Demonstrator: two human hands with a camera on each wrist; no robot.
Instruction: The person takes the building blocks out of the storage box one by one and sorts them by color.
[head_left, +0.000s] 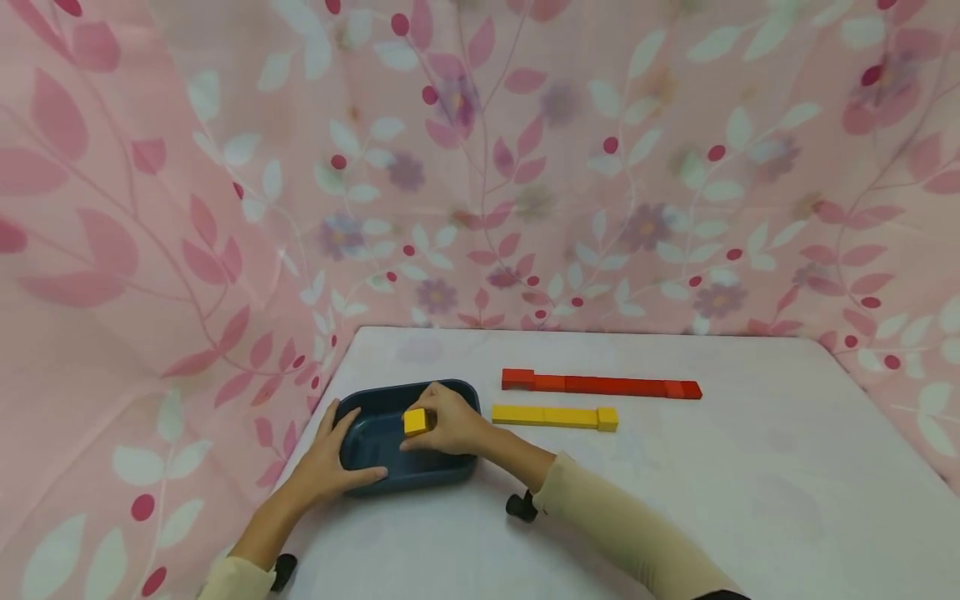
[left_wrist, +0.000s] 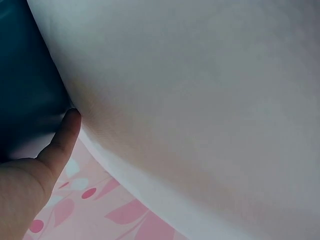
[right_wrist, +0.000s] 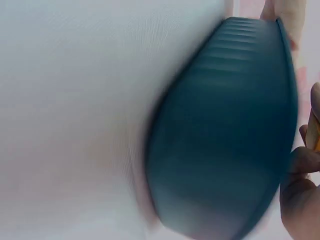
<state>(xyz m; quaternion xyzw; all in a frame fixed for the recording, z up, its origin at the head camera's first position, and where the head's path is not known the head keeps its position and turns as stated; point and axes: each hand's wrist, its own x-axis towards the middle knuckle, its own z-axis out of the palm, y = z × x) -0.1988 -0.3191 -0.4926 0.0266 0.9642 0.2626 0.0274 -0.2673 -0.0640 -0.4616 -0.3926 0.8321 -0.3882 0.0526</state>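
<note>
In the head view my right hand pinches a yellow block between thumb and fingers, over the inside of a dark blue basin. Part of that block is hidden by the fingers. My left hand spans the basin's left end, thumb along the near rim and fingers spread at the far left. From the left wrist, a straight digit touches the basin's edge. The right wrist view has the basin's outer wall, blurred, with the fingers and a sliver of yellow at the right edge.
Right of the basin lies a row of yellow blocks, a cube at its right end. Behind it runs a longer row of red blocks, raised at its left end. A pink floral cloth hangs behind the white table.
</note>
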